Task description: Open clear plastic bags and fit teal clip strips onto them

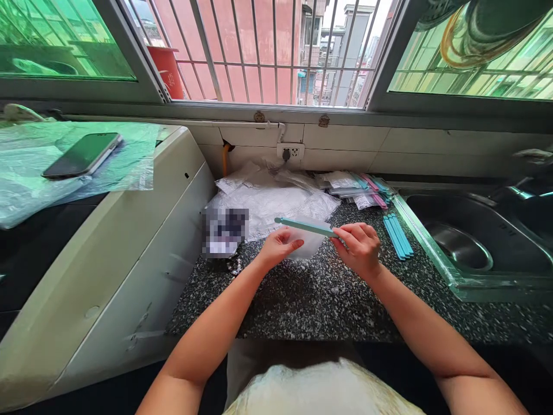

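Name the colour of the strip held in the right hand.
The strip is pale teal, seen in the head view.

A flat strip ran across a small plastic bag between the left hand and the right hand, above the countertop. Behind the hands spread a pile of plastic bags, with packaged strips to its right and, nearer the front, loose strips just beside the sink. Far left, a phone rested on a plastic sheet, while the wall socket sat behind the pile, below the window.
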